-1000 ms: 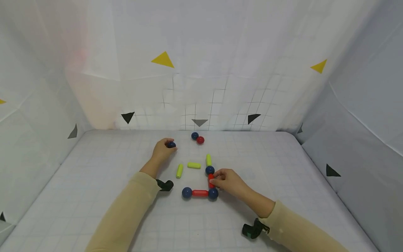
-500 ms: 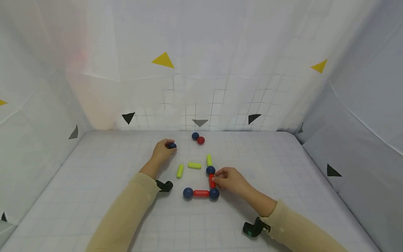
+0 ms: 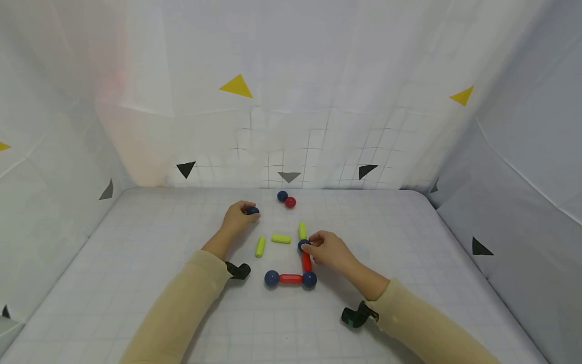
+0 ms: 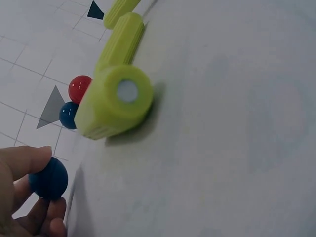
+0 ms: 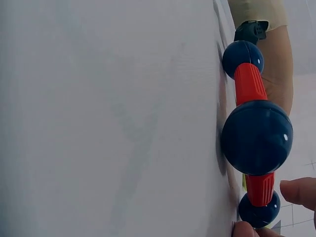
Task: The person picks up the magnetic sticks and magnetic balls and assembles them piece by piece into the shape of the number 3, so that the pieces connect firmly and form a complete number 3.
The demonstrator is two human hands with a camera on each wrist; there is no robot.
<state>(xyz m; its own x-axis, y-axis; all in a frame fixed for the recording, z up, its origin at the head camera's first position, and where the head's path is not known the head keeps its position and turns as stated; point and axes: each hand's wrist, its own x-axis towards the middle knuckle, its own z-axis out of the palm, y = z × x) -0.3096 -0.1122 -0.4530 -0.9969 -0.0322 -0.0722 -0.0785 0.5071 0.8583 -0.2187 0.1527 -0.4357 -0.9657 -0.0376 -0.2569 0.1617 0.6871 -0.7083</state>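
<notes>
My left hand (image 3: 235,217) pinches a loose dark blue magnetic ball (image 4: 51,178) between thumb and fingers, at the back left of the table. My right hand (image 3: 334,250) has thumb and fingers around the far blue ball (image 5: 259,211) of an L-shaped chain. From that ball a red magnetic rod (image 3: 306,262) runs to the blue corner ball (image 5: 256,138). A second red rod (image 3: 291,279) joins the corner to a blue end ball (image 3: 272,279) on the left. A yellow-green rod (image 3: 302,230) lies just behind the far ball, and whether they touch is unclear.
Two more yellow-green rods, one crosswise (image 3: 281,238) and one lengthwise (image 3: 260,246), lie between the hands. Near the table's back edge a blue ball (image 3: 282,196) and a red ball (image 3: 290,202) sit side by side. White cloth walls (image 3: 291,141) enclose the table (image 3: 245,328).
My right hand has shifted away from me, from the red rod to the far blue ball. The left hand, still holding its ball, has moved slightly right.
</notes>
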